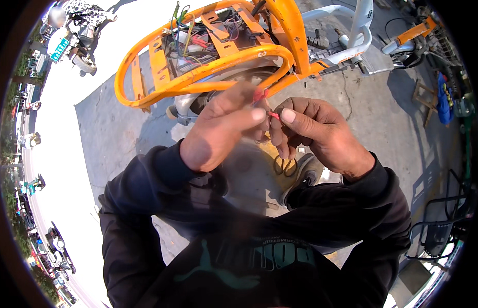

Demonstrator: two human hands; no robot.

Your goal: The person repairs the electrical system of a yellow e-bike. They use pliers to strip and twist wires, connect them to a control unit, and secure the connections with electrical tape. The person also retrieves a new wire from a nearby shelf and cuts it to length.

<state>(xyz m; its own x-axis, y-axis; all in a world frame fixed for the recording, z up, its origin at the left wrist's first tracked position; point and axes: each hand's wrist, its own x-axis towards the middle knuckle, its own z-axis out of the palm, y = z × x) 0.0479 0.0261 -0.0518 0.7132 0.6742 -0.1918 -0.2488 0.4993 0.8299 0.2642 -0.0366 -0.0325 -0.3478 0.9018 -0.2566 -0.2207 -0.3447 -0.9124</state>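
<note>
Both hands meet in front of me over a thin red wire (274, 116), whose end shows between the thumbs. My left hand (218, 128), partly blurred, is closed in a pinch at its left side. A second red piece (260, 94), perhaps tape or wire, shows at the left fingers. With thumb and forefinger, my right hand (321, 131) pinches the red wire. Dark loop handles, like those of scissors (285, 167), show just below the right fingers; whether that hand holds them I cannot tell. Just beyond is an orange vehicle frame (198, 68) with loose coloured wires (198, 41).
My shoe (311, 169) rests on the grey floor (108, 126) below. A wooden stool (425, 102) and a blue item (444, 100) lie to the right, above black tubing (444, 205). A parked scooter (77, 43) stands far left, with a road beyond.
</note>
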